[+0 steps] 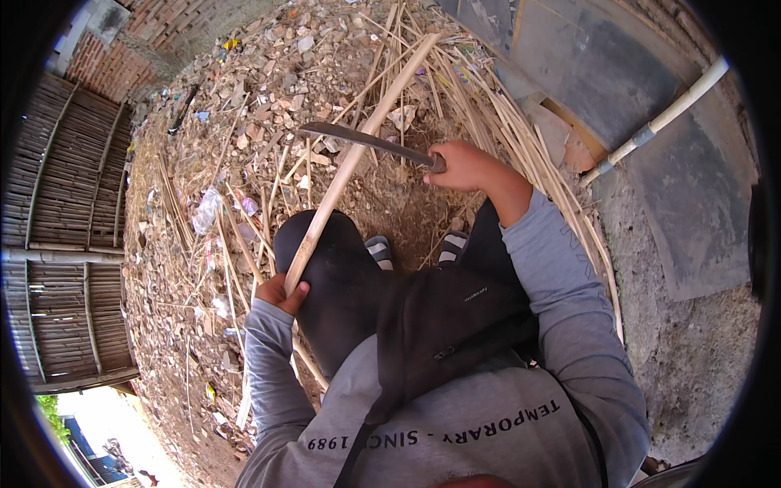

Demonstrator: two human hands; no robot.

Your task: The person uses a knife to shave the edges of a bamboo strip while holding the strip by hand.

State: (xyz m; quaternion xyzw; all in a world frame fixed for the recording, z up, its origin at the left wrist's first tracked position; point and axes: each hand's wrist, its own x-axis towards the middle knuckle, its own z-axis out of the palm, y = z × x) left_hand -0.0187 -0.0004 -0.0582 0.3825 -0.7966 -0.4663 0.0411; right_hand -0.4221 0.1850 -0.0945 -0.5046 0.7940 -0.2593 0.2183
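My left hand [281, 294] is closed round the near end of a long, pale bamboo strip [346, 167]. The strip slants up and away to the right, passing over my left knee. In my right hand [465, 166] is the handle of a machete [362, 138], gripped in closed fingers. Its dark, curved blade points left and crosses the strip about midway along. Whether blade and strip touch, I cannot tell. The machete's handle is mostly hidden in my fist.
Many thin bamboo strips [521, 150] lie in a pile at the right. Rubble and litter [268, 102] cover the ground ahead. Dark sheets [598, 65] and a pale pole [663, 118] stand farther right. A bamboo wall [69, 167] is at the left, a brick wall [154, 37] behind.
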